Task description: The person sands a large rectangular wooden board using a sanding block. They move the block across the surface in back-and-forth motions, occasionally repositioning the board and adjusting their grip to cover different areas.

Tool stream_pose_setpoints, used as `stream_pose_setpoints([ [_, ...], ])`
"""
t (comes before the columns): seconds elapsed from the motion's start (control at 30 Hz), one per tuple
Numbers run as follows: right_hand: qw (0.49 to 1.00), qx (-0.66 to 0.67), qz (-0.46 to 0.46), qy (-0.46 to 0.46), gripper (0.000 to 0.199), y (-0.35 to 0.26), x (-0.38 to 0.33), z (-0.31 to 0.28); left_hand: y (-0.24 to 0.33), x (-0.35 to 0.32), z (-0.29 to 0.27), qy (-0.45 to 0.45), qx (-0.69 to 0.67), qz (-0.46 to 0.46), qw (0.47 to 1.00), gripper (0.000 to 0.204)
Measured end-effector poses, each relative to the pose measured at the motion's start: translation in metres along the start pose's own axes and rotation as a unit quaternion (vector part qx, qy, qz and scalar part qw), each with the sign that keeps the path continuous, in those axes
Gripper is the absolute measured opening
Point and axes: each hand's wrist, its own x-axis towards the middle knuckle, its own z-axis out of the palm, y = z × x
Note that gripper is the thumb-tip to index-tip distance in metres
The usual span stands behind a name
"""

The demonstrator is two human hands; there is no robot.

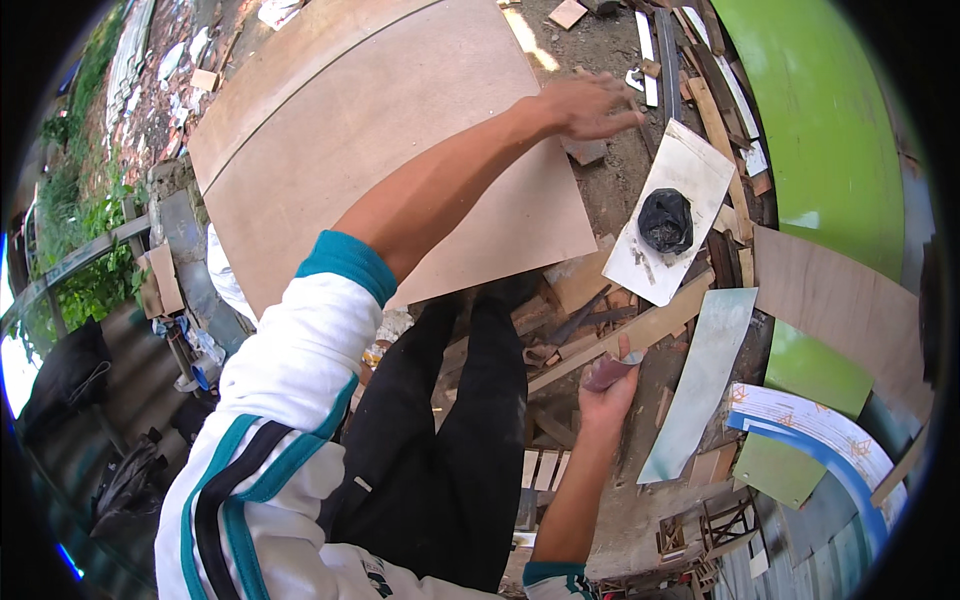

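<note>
My left arm reaches across a large brown plywood sheet. Past the sheet's right edge, my left hand hovers with its fingers stretched out and nothing in it. Lower down at the right, my right hand is closed round a folded, maroon piece of sandpaper, its thumb pointing up. A white board lies between the two hands, a little to the right. On it sits a crumpled black plastic bag; what it holds is hidden.
Wood strips and offcuts litter the ground at the right. Beyond them stand a bright green panel and a curved brown panel. A pale narrow strip lies beside my right hand. My legs stand at the plywood's near edge.
</note>
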Motion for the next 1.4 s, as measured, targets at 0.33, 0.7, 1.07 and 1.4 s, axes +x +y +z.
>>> stream_pose_setpoints([
  [0.33,0.999,0.028,0.014,-0.025,0.054,-0.003,0.007,0.011,-0.059,-0.047,-0.052,0.472,0.121,-0.193,0.851,0.087],
  [0.7,0.999,0.033,0.018,0.035,0.048,-0.029,0.022,0.012,-0.016,0.048,-0.066,-0.218,-0.027,-0.080,0.972,0.088],
  [1.07,0.945,-0.235,-0.094,-0.208,0.056,-0.020,0.067,0.219,-0.038,-0.133,-0.001,0.410,0.061,-0.260,0.872,0.068],
  [1.4,0.452,-0.631,-0.557,-0.295,0.040,0.114,0.086,0.258,-0.134,-0.555,0.117,0.332,0.118,-0.536,0.767,0.072],
])
